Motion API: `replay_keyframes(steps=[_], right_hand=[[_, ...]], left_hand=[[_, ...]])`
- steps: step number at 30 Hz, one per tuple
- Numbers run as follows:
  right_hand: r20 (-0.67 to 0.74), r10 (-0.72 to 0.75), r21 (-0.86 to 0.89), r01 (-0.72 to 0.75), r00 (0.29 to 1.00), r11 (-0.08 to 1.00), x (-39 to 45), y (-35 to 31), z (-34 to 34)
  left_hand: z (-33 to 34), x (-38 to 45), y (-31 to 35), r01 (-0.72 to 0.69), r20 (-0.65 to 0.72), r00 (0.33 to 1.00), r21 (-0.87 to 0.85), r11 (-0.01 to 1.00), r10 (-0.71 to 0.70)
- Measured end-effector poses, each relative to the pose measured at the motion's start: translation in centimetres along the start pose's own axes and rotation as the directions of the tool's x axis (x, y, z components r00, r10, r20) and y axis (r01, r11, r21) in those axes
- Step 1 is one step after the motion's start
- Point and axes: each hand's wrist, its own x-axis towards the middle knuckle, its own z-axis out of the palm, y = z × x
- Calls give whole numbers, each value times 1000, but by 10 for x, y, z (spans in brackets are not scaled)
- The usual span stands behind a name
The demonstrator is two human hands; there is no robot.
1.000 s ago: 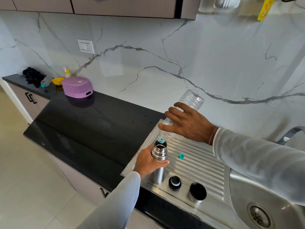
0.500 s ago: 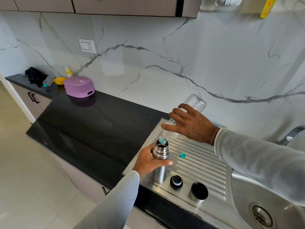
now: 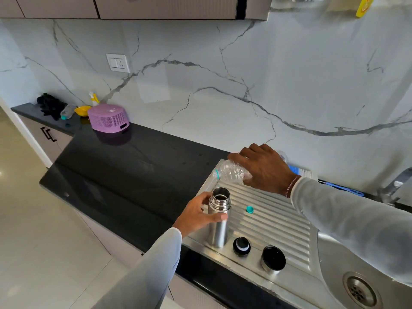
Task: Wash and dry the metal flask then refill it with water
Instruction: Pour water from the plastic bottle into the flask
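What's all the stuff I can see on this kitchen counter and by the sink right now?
metal flask: 1, silver, upright and open on the drainboard
plastic bottle: 1, clear, tilted low behind the flask
bottle cap: 1, teal, loose on the drainboard
flask stopper: 1, black, front edge of the drainboard
flask cup lid: 1, black and silver, right of the stopper
drainboard: 1, ribbed steel, left of the sink
sink: 1, steel, bottom right
basket: 1, purple, upside down on the far counter
bowl: 1, yellow, behind the basket
wall socket: 1, white, on the marble wall
left hand: grips the flask
right hand: holds the plastic bottle
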Motion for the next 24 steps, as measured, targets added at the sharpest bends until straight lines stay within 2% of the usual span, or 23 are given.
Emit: replay_keyframes(steps=[3,6,8,10,12,16,19,20,23,24], right_hand=[[64,235,223,-243,970,944,-2,0,7],[257,472,478,-536,843,697,4,2,18],[330,534,551,-618,778,561,9,5,26],[343,581,593,-650,738,475,12,4,33],[345,613,641,-656,711,400,14,-1,41],[326,635,740,-607,701,291,22,-15,62],[300,627,748,-586,718,312,29,-19,73],[328,621,749,-597,712,289,31,-17,76],[535,522,701,-694,664,164,27,1,88],[589,484,660,-730,648,175,21,9,96]], left_hand=[[-11,2,8,-11,-78,997,-156,988,-1],[-26,12,17,-42,-159,987,-282,958,-4],[-34,22,28,-71,-153,988,-282,957,28],[-39,35,45,-91,-131,990,-246,965,60],[-38,50,61,-82,-81,995,-222,972,66],[-25,83,77,-36,35,998,-263,964,46],[-15,102,82,-42,62,996,-352,935,68],[-13,107,82,-46,54,996,-352,935,69],[-17,123,71,-83,12,996,-271,959,89],[-20,127,67,-83,2,996,-239,967,86]])
